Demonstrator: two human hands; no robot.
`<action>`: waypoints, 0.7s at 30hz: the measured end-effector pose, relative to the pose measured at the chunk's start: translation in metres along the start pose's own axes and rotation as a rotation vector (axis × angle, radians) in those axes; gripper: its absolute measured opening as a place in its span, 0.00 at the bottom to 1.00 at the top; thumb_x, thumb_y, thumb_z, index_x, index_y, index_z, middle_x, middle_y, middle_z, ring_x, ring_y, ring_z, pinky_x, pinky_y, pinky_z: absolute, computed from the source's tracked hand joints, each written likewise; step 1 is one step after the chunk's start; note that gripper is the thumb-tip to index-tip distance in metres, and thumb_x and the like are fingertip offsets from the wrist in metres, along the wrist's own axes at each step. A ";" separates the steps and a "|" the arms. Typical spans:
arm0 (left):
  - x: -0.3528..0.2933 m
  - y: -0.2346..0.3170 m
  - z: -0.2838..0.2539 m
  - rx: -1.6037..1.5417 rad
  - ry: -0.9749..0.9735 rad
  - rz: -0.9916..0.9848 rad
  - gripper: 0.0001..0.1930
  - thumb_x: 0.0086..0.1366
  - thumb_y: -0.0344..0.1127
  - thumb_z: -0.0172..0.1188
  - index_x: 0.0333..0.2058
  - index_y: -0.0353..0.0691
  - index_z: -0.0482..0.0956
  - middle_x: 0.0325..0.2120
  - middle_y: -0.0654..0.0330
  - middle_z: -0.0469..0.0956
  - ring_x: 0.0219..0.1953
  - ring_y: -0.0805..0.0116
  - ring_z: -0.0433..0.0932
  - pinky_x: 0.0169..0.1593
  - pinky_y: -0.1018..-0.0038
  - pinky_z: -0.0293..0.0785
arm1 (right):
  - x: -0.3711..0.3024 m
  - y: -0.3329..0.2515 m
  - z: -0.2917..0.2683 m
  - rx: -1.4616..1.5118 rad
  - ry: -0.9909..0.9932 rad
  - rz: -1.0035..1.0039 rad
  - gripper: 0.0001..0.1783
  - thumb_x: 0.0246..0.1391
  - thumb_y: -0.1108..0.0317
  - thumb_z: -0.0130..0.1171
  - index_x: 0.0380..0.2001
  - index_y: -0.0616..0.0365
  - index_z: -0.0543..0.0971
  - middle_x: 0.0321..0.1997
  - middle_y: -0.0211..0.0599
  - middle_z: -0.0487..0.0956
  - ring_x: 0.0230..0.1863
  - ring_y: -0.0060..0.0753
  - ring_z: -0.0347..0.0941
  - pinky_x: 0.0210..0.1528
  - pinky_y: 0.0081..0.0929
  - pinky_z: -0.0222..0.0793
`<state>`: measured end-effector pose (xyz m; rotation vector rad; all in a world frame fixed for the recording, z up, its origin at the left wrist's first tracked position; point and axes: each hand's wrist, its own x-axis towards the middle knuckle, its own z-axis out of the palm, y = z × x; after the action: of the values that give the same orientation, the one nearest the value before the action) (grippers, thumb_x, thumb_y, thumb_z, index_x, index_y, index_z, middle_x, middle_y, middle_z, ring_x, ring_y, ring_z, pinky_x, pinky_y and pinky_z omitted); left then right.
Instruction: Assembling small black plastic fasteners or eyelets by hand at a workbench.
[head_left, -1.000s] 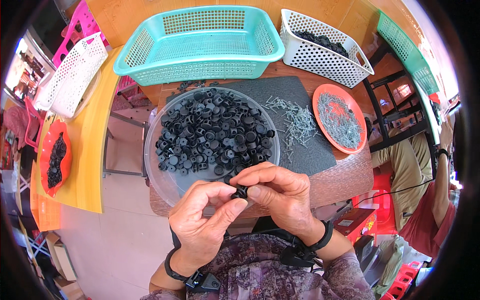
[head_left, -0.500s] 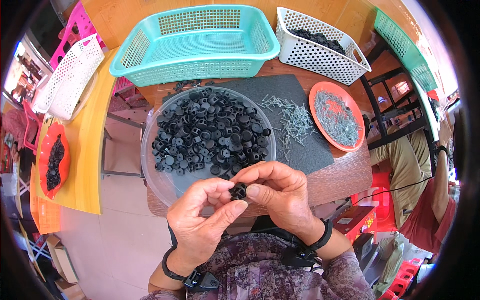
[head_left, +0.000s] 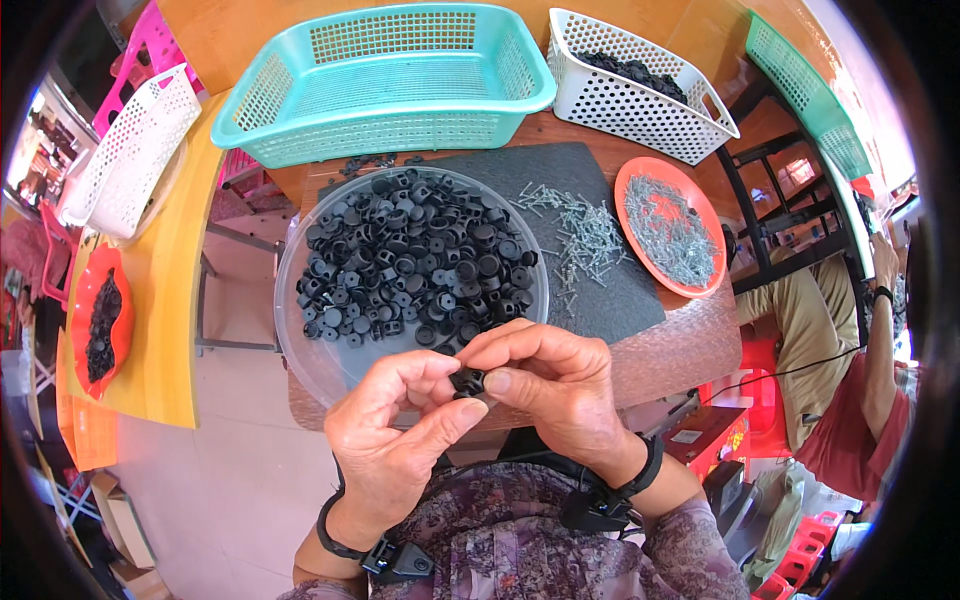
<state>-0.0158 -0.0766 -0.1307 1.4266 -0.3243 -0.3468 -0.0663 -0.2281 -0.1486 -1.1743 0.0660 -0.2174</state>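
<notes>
Between the fingertips of both hands is a small black plastic part (head_left: 467, 382), held just over the table's near edge. My left hand (head_left: 405, 412) pinches it from the left, thumb below and forefinger above. From the right, the thumb and forefinger of my right hand (head_left: 553, 385) grip the same part. Beyond the hands, many loose black plastic parts (head_left: 415, 260) fill most of a round clear tub (head_left: 345, 375). Right of the tub, thin silver screws (head_left: 580, 235) lie scattered on a dark mat (head_left: 625, 315). More screws lie in an orange-red plate (head_left: 645, 172).
A turquoise basket (head_left: 390, 135) and a white basket (head_left: 640, 122) with black parts stand at the back. On the yellow table (head_left: 170, 330) at left are a red dish (head_left: 120, 340) and another white basket (head_left: 130, 160). A seated person (head_left: 850, 420) is at right.
The black part has turned slightly between my fingers, and both hands have stayed in nearly the same place. The whole view has shifted a little.
</notes>
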 end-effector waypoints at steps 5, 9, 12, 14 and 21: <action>-0.001 0.000 -0.003 0.060 -0.033 0.037 0.18 0.47 0.23 0.70 0.37 0.31 0.75 0.26 0.64 0.74 0.28 0.80 0.72 0.32 0.86 0.70 | -0.001 -0.005 0.002 -0.012 -0.002 0.072 0.10 0.51 0.82 0.56 0.38 0.66 0.76 0.43 0.45 0.77 0.43 0.27 0.73 0.46 0.23 0.70; 0.000 -0.001 -0.002 0.023 -0.020 0.023 0.18 0.46 0.23 0.70 0.37 0.31 0.75 0.26 0.63 0.74 0.28 0.80 0.72 0.32 0.87 0.70 | -0.002 -0.008 -0.001 0.054 0.044 0.187 0.10 0.51 0.81 0.56 0.39 0.67 0.75 0.42 0.42 0.77 0.40 0.23 0.74 0.44 0.20 0.71; 0.001 0.000 -0.001 -0.011 -0.037 0.014 0.19 0.45 0.22 0.71 0.37 0.30 0.75 0.26 0.63 0.75 0.28 0.80 0.73 0.32 0.86 0.71 | -0.003 -0.010 -0.002 0.129 0.042 0.226 0.10 0.51 0.81 0.57 0.38 0.67 0.75 0.42 0.42 0.77 0.40 0.24 0.74 0.43 0.21 0.72; 0.000 -0.001 -0.001 -0.036 -0.042 0.026 0.16 0.49 0.25 0.69 0.37 0.33 0.76 0.26 0.64 0.75 0.28 0.81 0.72 0.31 0.84 0.71 | -0.002 -0.007 -0.001 0.113 0.047 0.210 0.09 0.52 0.81 0.56 0.38 0.66 0.76 0.39 0.37 0.78 0.37 0.19 0.73 0.40 0.18 0.71; 0.000 0.000 -0.003 -0.045 -0.049 0.028 0.16 0.49 0.24 0.69 0.38 0.32 0.75 0.26 0.64 0.75 0.28 0.81 0.72 0.31 0.84 0.71 | 0.000 -0.006 -0.001 0.081 0.049 0.194 0.08 0.52 0.80 0.56 0.37 0.65 0.77 0.37 0.33 0.79 0.34 0.14 0.71 0.37 0.14 0.70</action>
<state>-0.0145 -0.0734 -0.1306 1.3699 -0.3740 -0.3643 -0.0668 -0.2311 -0.1432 -1.0745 0.2111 -0.0765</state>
